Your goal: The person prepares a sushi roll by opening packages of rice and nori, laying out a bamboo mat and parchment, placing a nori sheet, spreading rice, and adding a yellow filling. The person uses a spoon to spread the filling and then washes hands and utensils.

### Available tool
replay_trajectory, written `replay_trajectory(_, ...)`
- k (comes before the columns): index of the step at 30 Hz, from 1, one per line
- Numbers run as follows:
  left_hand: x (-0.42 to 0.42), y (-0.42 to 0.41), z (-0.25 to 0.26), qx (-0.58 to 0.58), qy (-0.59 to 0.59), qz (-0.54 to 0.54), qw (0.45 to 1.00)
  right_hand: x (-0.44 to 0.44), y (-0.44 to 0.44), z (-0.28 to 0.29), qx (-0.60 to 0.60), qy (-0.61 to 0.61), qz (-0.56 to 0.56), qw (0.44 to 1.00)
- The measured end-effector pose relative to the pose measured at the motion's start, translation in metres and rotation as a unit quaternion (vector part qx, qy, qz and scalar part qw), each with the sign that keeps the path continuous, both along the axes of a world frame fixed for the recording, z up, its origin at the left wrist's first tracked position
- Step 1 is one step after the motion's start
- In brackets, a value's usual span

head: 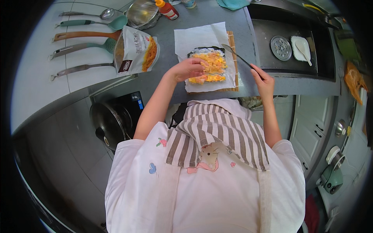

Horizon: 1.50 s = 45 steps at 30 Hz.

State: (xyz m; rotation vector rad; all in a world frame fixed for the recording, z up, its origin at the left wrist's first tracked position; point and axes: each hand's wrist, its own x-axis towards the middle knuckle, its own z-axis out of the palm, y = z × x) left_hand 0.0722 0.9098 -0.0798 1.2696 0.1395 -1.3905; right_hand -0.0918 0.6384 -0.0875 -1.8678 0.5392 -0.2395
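A sheet of nori (214,48) with white rice lies on white paper (201,35), over a bamboo rolling mat (236,83). Shredded orange-yellow topping (215,62) covers much of the rice. Nearer me, a row of yellow and pinkish filling (214,78) runs across it. My left hand (191,70) is over the left side of the topping, fingertips touching it or just above; whether it pinches any is hidden. My right hand (263,82) grips the black handle of a knife (237,55). Its blade points up and left, over the right edge of the paper.
An opened, printed food pouch (138,54) stands at the left, before hanging utensils (87,35). A metal bowl (142,13) and a red sauce bottle (167,10) stand behind. The sink (265,29) at the right holds a drain cover (280,48) and a white dish (301,43) with a spoon.
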Motion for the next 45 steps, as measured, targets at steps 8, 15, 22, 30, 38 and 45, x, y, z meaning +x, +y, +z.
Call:
replay_trajectory(8,-0.010,-0.028,-0.028,0.048,-0.040,-0.059,0.996,-0.017,-0.003,-0.004,0.000,-0.004,-0.019,1.000)
replay_trajectory(15,-0.027,-0.049,-0.030,0.092,-0.187,-0.050,0.977,-0.015,-0.005,0.001,0.013,0.012,-0.034,0.999)
replay_trajectory(22,-0.033,-0.057,-0.024,0.164,-0.387,-0.140,0.897,-0.013,-0.007,0.002,0.015,0.017,-0.029,0.999)
replay_trajectory(30,-0.033,-0.063,-0.023,0.216,-0.458,-0.198,0.839,-0.014,-0.006,0.001,0.001,0.002,-0.018,1.000)
replay_trajectory(38,-0.036,-0.066,-0.024,0.214,-0.464,-0.201,0.836,-0.015,-0.004,0.004,0.004,0.012,-0.036,0.999)
replay_trajectory(45,-0.031,-0.059,-0.024,0.161,-0.418,-0.212,0.869,-0.015,-0.003,0.004,0.002,0.007,-0.038,0.999)
